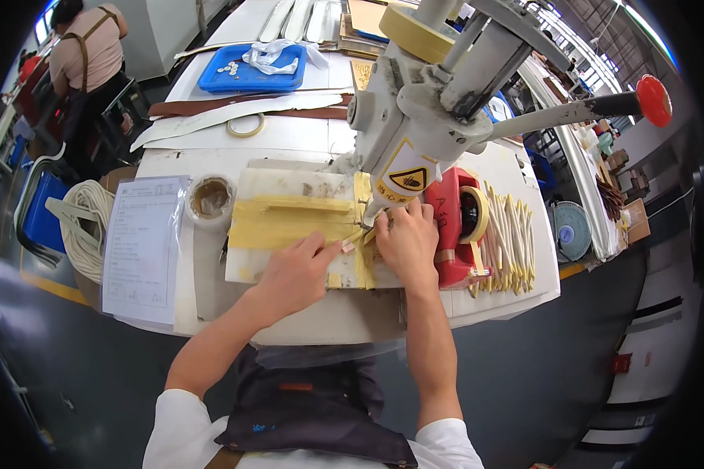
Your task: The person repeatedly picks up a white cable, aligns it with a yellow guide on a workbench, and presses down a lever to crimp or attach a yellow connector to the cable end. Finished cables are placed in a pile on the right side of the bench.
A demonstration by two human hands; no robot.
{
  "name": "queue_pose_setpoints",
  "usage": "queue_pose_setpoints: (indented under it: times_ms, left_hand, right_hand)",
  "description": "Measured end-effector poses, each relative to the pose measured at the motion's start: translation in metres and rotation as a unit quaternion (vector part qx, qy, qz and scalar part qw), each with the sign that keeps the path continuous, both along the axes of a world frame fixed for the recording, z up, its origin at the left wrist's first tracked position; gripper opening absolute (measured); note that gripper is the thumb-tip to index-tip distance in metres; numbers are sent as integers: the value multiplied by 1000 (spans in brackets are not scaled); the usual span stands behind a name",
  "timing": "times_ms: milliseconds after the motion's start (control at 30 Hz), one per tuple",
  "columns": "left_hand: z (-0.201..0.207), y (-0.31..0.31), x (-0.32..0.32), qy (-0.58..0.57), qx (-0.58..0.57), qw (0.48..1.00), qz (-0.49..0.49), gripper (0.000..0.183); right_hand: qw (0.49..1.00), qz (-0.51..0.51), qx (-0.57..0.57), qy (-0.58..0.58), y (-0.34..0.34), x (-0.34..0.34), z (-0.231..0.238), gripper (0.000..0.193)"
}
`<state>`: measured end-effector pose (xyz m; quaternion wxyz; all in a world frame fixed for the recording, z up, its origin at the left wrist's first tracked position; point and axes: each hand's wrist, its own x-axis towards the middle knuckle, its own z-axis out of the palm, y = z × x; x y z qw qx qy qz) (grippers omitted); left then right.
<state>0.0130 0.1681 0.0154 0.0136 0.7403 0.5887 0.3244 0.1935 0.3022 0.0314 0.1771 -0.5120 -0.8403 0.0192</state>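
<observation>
A grey hand-lever press (414, 109) stands over a white work block (246, 270) partly covered with yellow tape. My left hand (297, 270) is closed in a pinch on a thin yellowish strip (355, 237), whose far end reaches under the press tip. At those fingertips a small pinkish piece (347, 247) shows; I cannot tell what it is. Just right of the press tip, my right hand (407, 238) has its fingers curled together. What they hold, if anything, is hidden. The red-knobbed lever (654, 101) points up to the right, untouched.
Beside my right hand are a red tape dispenser (450, 266) and a bundle of yellow-tipped white cords (508, 242). A tape roll (210, 197) and a printed sheet (145, 250) lie left. Farther back sits a blue tray (211, 82); a person (90, 55) sits far left.
</observation>
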Motion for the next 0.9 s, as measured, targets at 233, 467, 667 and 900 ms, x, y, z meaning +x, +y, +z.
queue_pose_setpoints:
  times_ms: [233,467,667,900]
  left_hand:
    - [-4,2,0,1,-4,1000,-15,41]
    - [4,4,-1,15,-6,999,-33,39]
    - [9,6,2,11,-47,998,-35,35]
    - [7,8,4,-8,-33,999,-40,30]
  right_hand:
    - [1000,-10,1,-25,8,-1,-2,38]
    - [998,-44,41,-19,11,-10,-7,44]
    - [998,-54,26,-10,14,-11,-10,47]
    - [998,-55,31,2,14,-9,-13,47]
